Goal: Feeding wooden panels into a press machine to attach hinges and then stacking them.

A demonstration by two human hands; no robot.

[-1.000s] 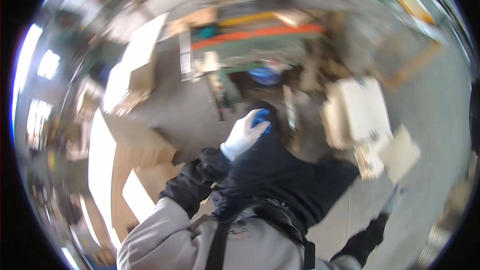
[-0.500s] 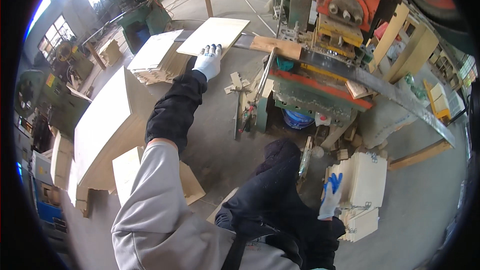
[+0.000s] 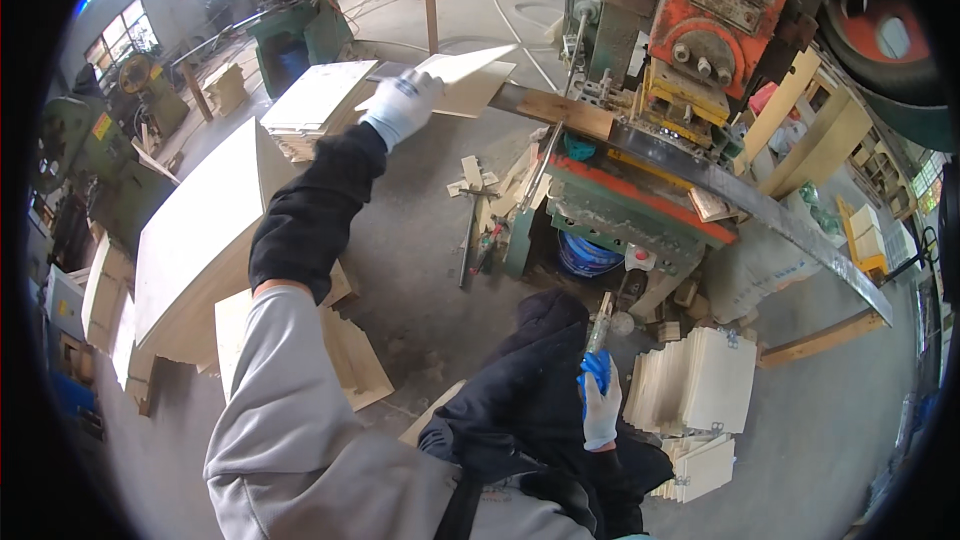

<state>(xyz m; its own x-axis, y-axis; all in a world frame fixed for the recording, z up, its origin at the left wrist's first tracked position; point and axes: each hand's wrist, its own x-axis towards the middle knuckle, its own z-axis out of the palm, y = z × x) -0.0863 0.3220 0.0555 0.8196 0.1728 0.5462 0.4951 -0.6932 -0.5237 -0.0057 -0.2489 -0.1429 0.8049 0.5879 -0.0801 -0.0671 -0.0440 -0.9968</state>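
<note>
My left hand (image 3: 403, 105), in a white glove, reaches far forward and grips the near edge of a thin pale plywood sheet (image 3: 468, 72). The sheet points at the bed of a red and green press machine (image 3: 690, 50), where a wooden block (image 3: 565, 112) lies. My right hand (image 3: 600, 408), in a white glove with a blue palm, hangs low beside my dark-trousered knee (image 3: 530, 380). It is just under a slim lever handle (image 3: 603, 320). I cannot see whether its fingers hold anything.
A stack of cut sheets (image 3: 315, 100) lies left of my left hand. Large plywood boards (image 3: 195, 240) lean at the left. Stacks of small cut pieces (image 3: 700, 385) stand to my right. Offcuts (image 3: 480, 180) litter the concrete floor, and a blue bucket (image 3: 585, 255) sits under the press.
My left hand stays stretched out on the plywood sheet. My right hand has moved left, away from the stacks of small pieces and to my knee.
</note>
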